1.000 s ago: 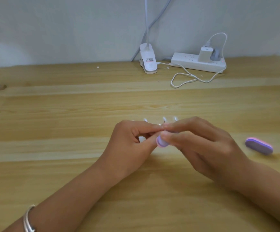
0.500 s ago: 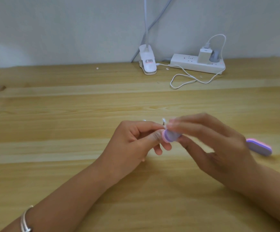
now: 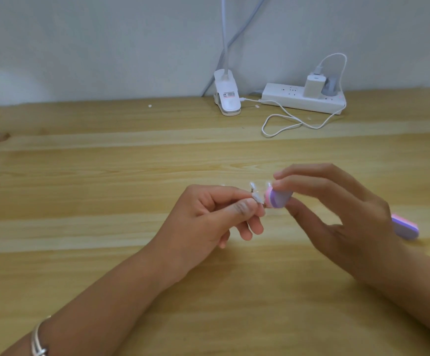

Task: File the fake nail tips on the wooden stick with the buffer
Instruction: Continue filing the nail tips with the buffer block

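Head view, buffer [image 3: 279, 199] pinched in right hand [image 3: 337, 222]

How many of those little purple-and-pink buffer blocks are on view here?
2. One buffer is pinched in the right hand; a second buffer lies on the table further right, partly hidden behind that hand.

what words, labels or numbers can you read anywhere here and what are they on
No text here can be read.
Lamp clip: small printed label with dark marks, too small and blurred to read.
Power strip, charger, buffer, second buffer: no print visible.
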Motion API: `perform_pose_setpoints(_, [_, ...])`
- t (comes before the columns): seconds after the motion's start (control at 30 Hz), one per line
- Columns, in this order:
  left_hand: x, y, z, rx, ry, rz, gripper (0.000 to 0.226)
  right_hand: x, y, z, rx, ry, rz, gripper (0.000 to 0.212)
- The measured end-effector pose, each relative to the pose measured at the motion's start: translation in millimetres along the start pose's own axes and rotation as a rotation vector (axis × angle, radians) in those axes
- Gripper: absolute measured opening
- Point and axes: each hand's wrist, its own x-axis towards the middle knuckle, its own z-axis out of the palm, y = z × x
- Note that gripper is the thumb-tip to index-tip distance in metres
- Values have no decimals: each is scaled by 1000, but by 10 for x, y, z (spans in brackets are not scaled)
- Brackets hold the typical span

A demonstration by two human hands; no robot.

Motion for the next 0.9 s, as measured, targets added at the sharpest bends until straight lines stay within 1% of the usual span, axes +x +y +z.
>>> perform_pose_setpoints(0.1, [-8,3,27,-3,-17,17,19,-34,-63,54,2,-35,-107,21])
perform_pose_setpoints(0.17, [-7,10,19,-13,-16,2,20,-23,21,23,-37,-34,-60,18])
perform_pose_setpoints(0.23, [-5,12,-3,-23,-18,-13,22,7,61,-18,-48,5,18,23])
perform_pose_setpoints(0.27, [-5,15,-8,-23,-29,-14,22,15,38,-27,-33,26,25,26])
perform_pose_setpoints(0.33, [-10,15,-1,-24,-59,-4,24,4,-56,-9,15,31,-34,24])
perform_pose_setpoints(0.4, [-24,22,13,-24,-95,8,24,-12,-104,2,20,-4,-99,23])
perform_pose_setpoints(0.5, [-22,37,0,-20,-110,0,25,18,-18,-69,-17,23,-56,28])
perform_pose_setpoints(0.57, [-21,41,-13,-19,-109,-1,25,28,-33,-91,8,52,-35,29])
perform_pose_setpoints(0.67, [-22,44,-1,-15,-141,17,27,-31,-102,-44,22,5,-107,27])
perform_pose_setpoints(0.73, [-20,53,-7,7,-162,14,28,-33,-46,-48,-9,-17,-98,29])
perform_pose_setpoints(0.83, [-13,58,-30,36,-168,12,29,7,-3,-80,-8,40,-37,29])
perform_pose_setpoints(0.9, [-11,53,-15,7,-176,-5,30,-12,-76,-48,24,41,-71,29])
